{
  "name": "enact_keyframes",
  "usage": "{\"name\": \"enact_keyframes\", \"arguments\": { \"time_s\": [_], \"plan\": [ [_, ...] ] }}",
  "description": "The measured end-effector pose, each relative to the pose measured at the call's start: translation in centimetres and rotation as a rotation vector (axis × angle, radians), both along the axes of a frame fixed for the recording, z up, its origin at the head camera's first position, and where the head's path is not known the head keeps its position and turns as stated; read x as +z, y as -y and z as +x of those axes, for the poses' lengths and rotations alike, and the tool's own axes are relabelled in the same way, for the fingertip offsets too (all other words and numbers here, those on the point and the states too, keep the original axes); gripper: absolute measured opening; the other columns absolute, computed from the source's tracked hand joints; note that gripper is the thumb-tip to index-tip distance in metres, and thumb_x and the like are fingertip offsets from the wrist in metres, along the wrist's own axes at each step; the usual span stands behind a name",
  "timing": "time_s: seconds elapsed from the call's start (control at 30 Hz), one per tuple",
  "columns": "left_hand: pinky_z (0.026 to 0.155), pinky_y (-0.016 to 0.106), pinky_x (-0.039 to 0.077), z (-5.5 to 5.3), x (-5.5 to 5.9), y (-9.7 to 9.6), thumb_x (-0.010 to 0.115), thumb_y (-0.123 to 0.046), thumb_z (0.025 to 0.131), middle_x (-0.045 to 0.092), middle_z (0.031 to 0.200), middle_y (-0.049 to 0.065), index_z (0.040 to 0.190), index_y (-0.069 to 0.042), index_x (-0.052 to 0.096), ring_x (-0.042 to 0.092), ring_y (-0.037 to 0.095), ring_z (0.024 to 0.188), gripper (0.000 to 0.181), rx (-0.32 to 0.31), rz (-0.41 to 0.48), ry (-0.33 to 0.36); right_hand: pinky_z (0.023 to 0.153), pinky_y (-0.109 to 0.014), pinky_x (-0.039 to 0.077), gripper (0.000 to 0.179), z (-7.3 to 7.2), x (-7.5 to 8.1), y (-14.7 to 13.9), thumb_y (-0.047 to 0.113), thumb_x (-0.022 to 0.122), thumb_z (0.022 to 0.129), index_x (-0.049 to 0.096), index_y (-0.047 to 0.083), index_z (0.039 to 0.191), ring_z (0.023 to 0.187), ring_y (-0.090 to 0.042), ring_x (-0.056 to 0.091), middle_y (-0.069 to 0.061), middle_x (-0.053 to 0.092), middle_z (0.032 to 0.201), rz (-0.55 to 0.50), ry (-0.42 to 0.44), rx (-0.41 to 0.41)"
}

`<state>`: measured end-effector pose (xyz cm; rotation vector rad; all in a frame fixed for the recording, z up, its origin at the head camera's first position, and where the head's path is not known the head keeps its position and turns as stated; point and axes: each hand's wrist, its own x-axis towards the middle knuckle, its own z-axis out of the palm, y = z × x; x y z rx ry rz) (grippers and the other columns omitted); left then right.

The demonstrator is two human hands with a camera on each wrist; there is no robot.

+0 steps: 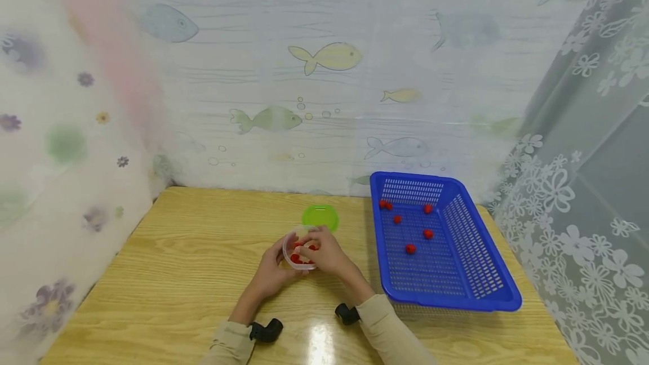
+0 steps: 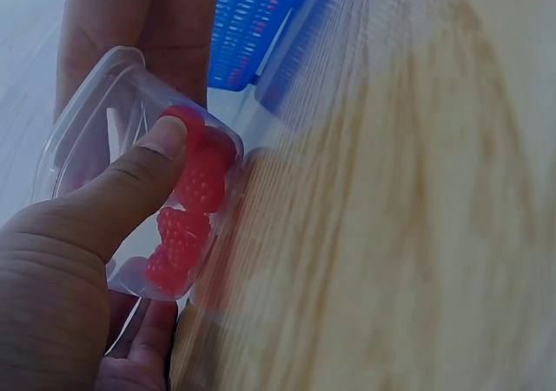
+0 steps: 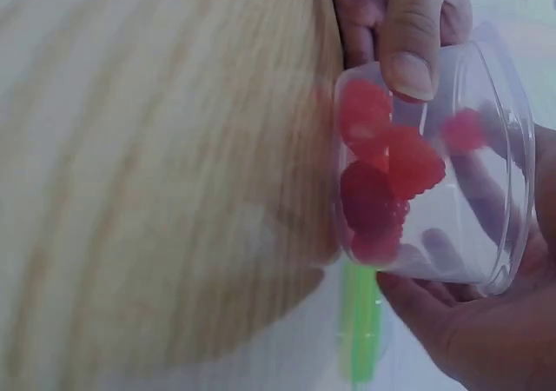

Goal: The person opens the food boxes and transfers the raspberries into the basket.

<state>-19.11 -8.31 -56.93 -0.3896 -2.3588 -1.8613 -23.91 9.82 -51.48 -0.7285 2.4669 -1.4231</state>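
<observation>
A clear plastic container (image 1: 287, 252) holds several red raspberries (image 3: 375, 204) and sits low over the table. My left hand (image 1: 272, 272) grips it from the left side, with the thumb (image 2: 130, 182) pressed along its outer wall and the fingers partly hidden beyond it. My right hand (image 1: 327, 251) reaches over the rim from the right, its fingertips inside. Seen through the clear wall in the right wrist view, one raspberry (image 3: 465, 130) is up at those fingertips, above the others. A green round lid (image 1: 320, 217) lies just behind the container.
To the right stands a blue slatted basket (image 1: 448, 301) with several raspberries (image 1: 410, 249) scattered on its floor. The wooden table (image 1: 203, 241) ends against a fish-patterned curtain (image 1: 324, 128) at the back. A flowered curtain (image 1: 573, 275) hangs along the right edge.
</observation>
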Motion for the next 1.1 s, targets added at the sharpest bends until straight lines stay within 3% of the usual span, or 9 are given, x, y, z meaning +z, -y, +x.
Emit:
{"name": "enact_keyframes", "arguments": {
  "time_s": [0.13,0.23,0.37,0.5,0.67,0.9,1.1],
  "plan": [
    [0.115,0.034,0.043,-0.1,-0.1,-0.1,0.091,-0.012,0.076,0.049,0.152,0.014,0.154,-0.007,0.042,0.047,0.030,0.141,0.092,0.010,0.006,0.020,0.108,-0.056,0.047,0.020,0.0,-0.3,-0.1,0.023,0.067,0.100,0.075,0.005,0.105,0.137,-0.041,0.046,-0.024,0.047,0.147,-0.134,0.020,-0.066],
    [0.116,0.042,0.041,-0.2,-0.1,-0.2,0.091,-0.012,0.076,0.051,0.151,0.012,0.154,-0.009,0.044,0.049,0.029,0.140,0.091,0.014,0.012,0.028,0.114,-0.062,0.039,0.020,0.1,0.0,-0.2,0.019,0.066,0.100,0.074,0.002,0.105,0.142,-0.043,0.041,-0.026,0.045,0.150,-0.223,-0.021,-0.128],
    [0.117,0.046,0.039,-0.1,-0.2,-0.2,0.090,-0.010,0.077,0.052,0.150,0.015,0.154,-0.007,0.043,0.049,0.031,0.140,0.091,0.011,0.022,0.027,0.116,-0.063,0.036,0.016,0.3,0.8,-0.4,0.017,0.067,0.100,0.074,0.004,0.106,0.136,-0.038,0.048,-0.021,0.055,0.140,-0.298,-0.115,-0.182],
    [0.117,0.048,0.038,-0.1,-0.2,-0.1,0.090,-0.008,0.077,0.052,0.149,0.019,0.153,-0.004,0.043,0.048,0.034,0.141,0.090,0.005,0.036,0.019,0.109,-0.056,0.046,0.015,0.7,1.7,-0.3,0.016,0.069,0.099,0.074,0.005,0.107,0.123,-0.031,0.057,-0.013,0.063,0.124,-0.377,-0.164,-0.200],
    [0.117,0.051,0.036,-0.1,0.0,0.0,0.089,-0.007,0.078,0.054,0.147,0.021,0.152,-0.002,0.044,0.048,0.035,0.140,0.087,-0.001,0.038,0.001,0.096,-0.047,0.055,0.014,1.5,3.1,-0.2,0.007,0.066,0.099,0.073,-0.001,0.109,0.108,-0.030,0.062,-0.016,0.068,0.111,-0.454,-0.205,-0.207],
    [0.118,0.048,0.037,-0.2,0.2,-0.1,0.089,-0.006,0.077,0.051,0.150,0.019,0.152,-0.003,0.044,0.047,0.033,0.142,0.087,0.009,0.037,0.033,0.088,-0.029,0.055,0.016,4.2,7.2,-0.7,0.002,0.062,0.099,0.070,-0.007,0.111,0.100,-0.021,0.062,-0.020,0.068,0.108,-0.483,-0.207,-0.203],
    [0.118,0.045,0.037,0.0,0.4,-0.1,0.089,-0.006,0.077,0.050,0.151,0.018,0.153,-0.003,0.043,0.046,0.032,0.142,0.089,0.009,0.026,0.042,0.088,-0.034,0.055,0.019,4.6,7.4,-0.9,0.004,0.061,0.101,0.069,-0.008,0.113,0.099,-0.024,0.064,-0.023,0.069,0.109,-0.482,-0.176,-0.203]
  ]
}}
